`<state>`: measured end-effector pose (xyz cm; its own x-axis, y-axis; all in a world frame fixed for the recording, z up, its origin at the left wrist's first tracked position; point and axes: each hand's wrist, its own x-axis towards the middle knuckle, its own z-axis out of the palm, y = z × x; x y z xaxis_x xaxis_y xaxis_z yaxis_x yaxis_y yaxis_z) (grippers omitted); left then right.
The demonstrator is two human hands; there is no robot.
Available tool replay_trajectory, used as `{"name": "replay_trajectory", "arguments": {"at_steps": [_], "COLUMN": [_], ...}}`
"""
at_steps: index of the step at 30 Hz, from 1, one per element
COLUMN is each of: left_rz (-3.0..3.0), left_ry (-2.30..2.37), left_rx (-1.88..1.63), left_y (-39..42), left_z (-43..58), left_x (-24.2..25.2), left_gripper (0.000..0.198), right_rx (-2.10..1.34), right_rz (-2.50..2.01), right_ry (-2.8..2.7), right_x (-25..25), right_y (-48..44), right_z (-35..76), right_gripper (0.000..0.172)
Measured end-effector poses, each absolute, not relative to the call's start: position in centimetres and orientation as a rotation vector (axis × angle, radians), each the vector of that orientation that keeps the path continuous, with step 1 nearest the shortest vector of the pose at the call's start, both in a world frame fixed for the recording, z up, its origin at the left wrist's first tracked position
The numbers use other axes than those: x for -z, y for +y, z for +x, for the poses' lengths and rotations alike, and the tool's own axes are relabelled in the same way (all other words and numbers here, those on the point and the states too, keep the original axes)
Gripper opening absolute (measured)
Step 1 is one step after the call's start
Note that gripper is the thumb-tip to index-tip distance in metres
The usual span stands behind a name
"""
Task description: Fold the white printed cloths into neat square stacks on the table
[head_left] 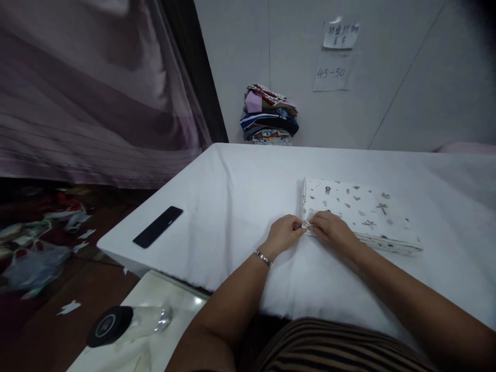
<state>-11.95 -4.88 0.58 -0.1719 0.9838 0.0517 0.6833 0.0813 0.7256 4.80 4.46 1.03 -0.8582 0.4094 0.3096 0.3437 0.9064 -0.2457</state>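
Observation:
A white cloth with small printed figures, folded into a flat layered rectangle, lies on the white-covered table. My left hand, with a metal bracelet at its wrist, is closed on the cloth's near left corner. Right beside it, my right hand pinches the same corner, its fingers wrapped over the edge. The layers show along the cloth's near side, to the right of my right hand.
A black phone lies on the table's left part. A clear bottle with a black lid lies on a lower white surface. Folded clothes are stacked beyond the far edge. Plastic bags sit on the floor at left.

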Motion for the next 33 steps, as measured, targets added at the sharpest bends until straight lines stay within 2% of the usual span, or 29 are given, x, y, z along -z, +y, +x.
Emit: {"name": "replay_trajectory", "arguments": {"at_steps": [5,12,19,33], "left_rz": [1.662,1.694,1.669,1.689], "left_ry": [1.904,1.888,1.892,1.903], "left_rx": [-0.854,-0.806,-0.817,-0.788], "left_y": [-4.93,-5.03,-4.91,-5.02], "left_z": [-12.06,-12.29,-12.21,-12.14], "left_x": [-0.58,-0.65,-0.56,-0.73], "left_gripper": [0.017,0.017,0.013,0.010], "right_rx": [-0.208,-0.396,-0.211,-0.284], "right_rz": [-0.614,-0.669,-0.554,-0.686], "right_ry": [-2.750,-2.627,-2.726,-2.729], "right_x": [-1.06,-1.54,-1.33,-1.05], "right_y": [4.40,4.20,3.62,3.75], "right_z": [4.48,4.49,4.56,4.20], "right_gripper": [0.021,0.024,0.029,0.012]}}
